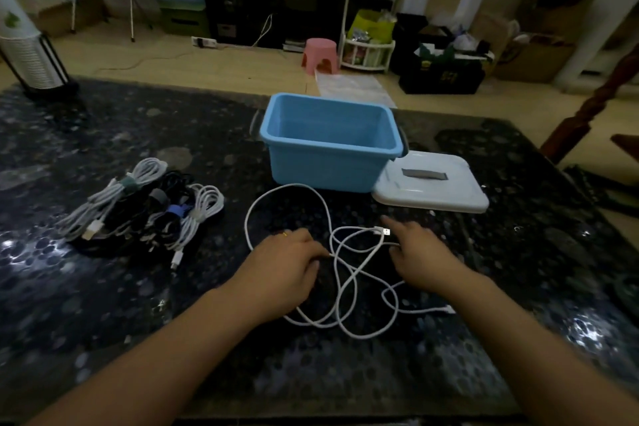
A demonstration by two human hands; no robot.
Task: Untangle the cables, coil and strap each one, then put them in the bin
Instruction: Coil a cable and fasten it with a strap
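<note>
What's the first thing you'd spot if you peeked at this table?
The bright blue bin at the middle back of the dark table, its white lid lying to its right. In front, the left hand and right hand work on a loose white cable. Strapped cable bundles sit at left.

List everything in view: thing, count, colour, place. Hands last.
loose cable: one, white, tangled on the table between the hands
strapped cables: a pile, white and black, table left; count unclear
bin: one, blue, open, behind the loose cable
lid: one, white with grey handle, right of the bin
table: one, dark speckled
stool: one, pink, on the floor beyond
left hand: one, pinching the loose cable
right hand: one, fingers on the loose cable near its plug
</note>
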